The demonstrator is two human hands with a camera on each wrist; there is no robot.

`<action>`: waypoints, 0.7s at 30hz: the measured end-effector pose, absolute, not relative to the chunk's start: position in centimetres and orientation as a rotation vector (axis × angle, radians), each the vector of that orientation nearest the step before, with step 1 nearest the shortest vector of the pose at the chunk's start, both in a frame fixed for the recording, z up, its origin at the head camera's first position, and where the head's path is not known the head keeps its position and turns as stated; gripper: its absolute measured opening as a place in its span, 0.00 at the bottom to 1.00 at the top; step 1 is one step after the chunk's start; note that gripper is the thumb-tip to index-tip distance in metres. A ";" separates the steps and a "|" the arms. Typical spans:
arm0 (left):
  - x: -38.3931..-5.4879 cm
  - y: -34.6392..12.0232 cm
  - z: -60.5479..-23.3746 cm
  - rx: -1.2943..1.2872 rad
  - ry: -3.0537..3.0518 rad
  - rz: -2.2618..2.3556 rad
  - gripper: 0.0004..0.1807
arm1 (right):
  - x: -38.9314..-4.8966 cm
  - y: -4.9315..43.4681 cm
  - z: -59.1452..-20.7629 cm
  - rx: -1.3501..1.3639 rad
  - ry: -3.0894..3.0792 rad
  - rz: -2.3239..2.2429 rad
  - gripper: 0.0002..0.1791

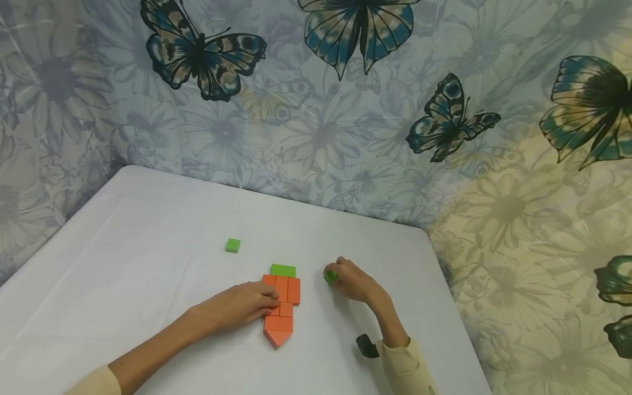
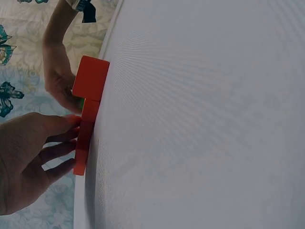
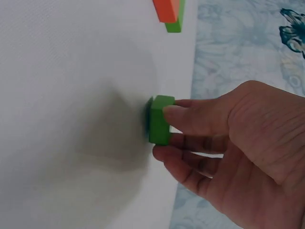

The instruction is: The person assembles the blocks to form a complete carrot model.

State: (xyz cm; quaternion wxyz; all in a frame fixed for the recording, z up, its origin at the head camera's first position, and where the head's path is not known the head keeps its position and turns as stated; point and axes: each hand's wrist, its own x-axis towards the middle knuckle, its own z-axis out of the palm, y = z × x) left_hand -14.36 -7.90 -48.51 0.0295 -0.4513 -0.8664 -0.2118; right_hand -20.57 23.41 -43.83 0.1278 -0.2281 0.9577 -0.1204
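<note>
Orange blocks [image 1: 293, 291] lie together in a flat pattern on the white table, with a triangular orange block [image 1: 277, 338] at the near end and a green block [image 1: 283, 270] along the far end. My left hand [image 1: 242, 303] rests on the left part of the orange blocks, its fingers spread and touching them in the left wrist view. To the right of the pattern, my right hand [image 1: 353, 280] pinches a green block [image 3: 160, 120] between thumb and fingers, close over the table.
A small square green block [image 1: 233, 245] sits alone farther back on the white table [image 1: 148, 230], left of the pattern. Behind the table stands a backdrop [image 1: 321, 126] printed with flowers and butterflies.
</note>
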 end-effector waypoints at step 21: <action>-14.3 -8.0 -48.2 -1.387 -2.679 -0.637 0.13 | -23.4 17.9 -44.8 -0.876 2.816 -0.341 0.16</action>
